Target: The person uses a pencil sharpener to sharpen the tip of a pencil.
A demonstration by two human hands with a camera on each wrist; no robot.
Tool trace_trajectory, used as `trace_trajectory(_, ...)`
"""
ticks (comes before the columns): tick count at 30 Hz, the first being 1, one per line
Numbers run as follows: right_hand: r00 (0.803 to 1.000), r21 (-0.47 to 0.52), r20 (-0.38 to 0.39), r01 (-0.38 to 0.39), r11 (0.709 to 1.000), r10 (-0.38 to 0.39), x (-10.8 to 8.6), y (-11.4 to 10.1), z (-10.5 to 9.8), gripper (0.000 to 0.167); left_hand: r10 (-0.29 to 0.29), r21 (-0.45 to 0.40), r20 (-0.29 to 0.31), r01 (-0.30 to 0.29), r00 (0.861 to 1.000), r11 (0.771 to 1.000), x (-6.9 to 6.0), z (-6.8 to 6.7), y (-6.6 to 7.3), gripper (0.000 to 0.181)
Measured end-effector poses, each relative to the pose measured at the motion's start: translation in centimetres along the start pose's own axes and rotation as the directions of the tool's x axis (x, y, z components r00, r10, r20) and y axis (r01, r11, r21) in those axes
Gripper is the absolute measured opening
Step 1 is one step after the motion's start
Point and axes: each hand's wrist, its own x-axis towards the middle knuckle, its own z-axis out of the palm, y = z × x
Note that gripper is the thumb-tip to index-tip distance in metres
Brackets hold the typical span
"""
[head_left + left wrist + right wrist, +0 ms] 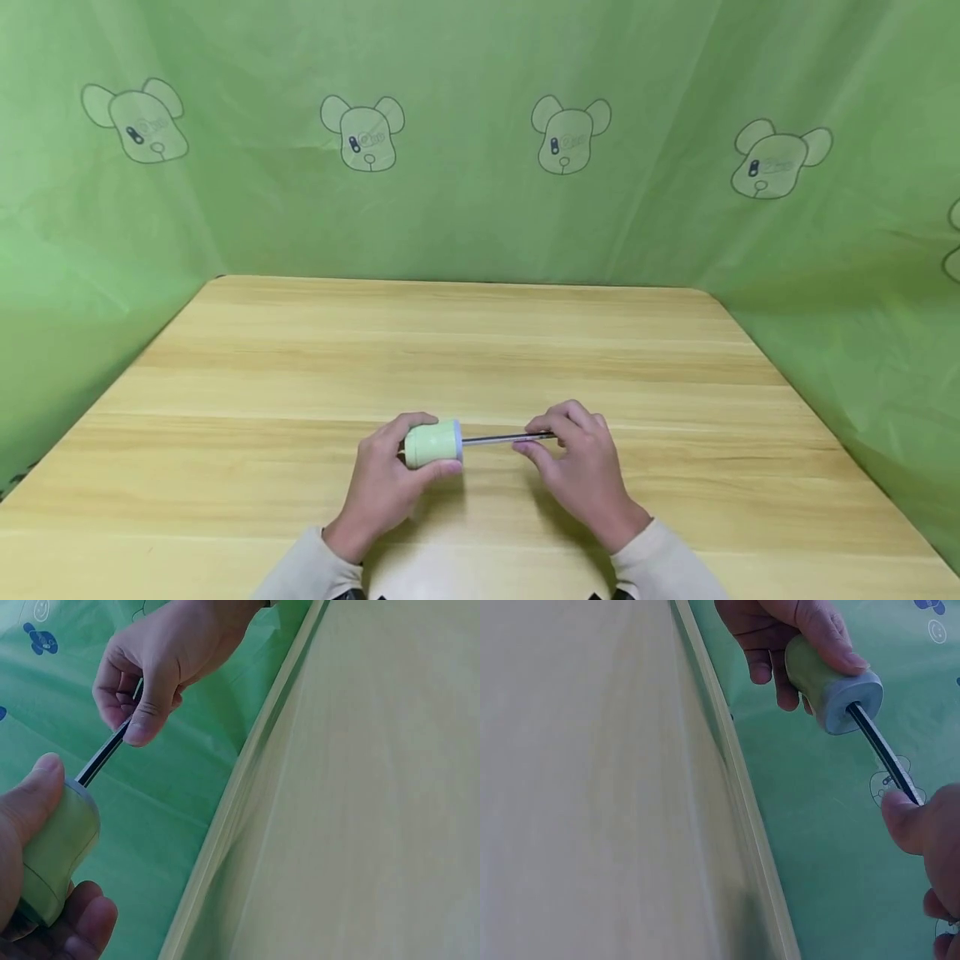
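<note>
My left hand (378, 483) grips a light green pencil sharpener (431, 444), its thumb along the near side and fingers round the far side. The sharpener lies on its side in the air, its blue-grey end facing right. A dark pencil with pale stripes (495, 439) runs into the hole in that end, as the right wrist view shows on the grey face (855, 697). My right hand (588, 467) pinches the pencil's outer part between thumb and fingers. The tip inside the sharpener (64, 844) is hidden.
Both hands are above a wood-grain table (465, 350), near its front side. A green curtain (465, 217) with bear-head outlines hangs behind the table and along both sides.
</note>
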Motion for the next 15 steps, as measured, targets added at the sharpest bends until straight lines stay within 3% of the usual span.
trace_trajectory(6,0.997,0.025,-0.051,0.061,0.998,-0.060,0.02,0.31,-0.01,0.029,-0.002,-0.014,0.007,0.002,1.000,1.000,-0.10,-0.07,0.07,0.052)
trace_trajectory(15,0.995,0.008,-0.032,0.098,0.995,-0.098,-0.03,0.70,-0.08,0.025,0.021,-0.015,-0.008,-0.021,1.000,1.000,-0.21,-0.06,-0.07,0.052)
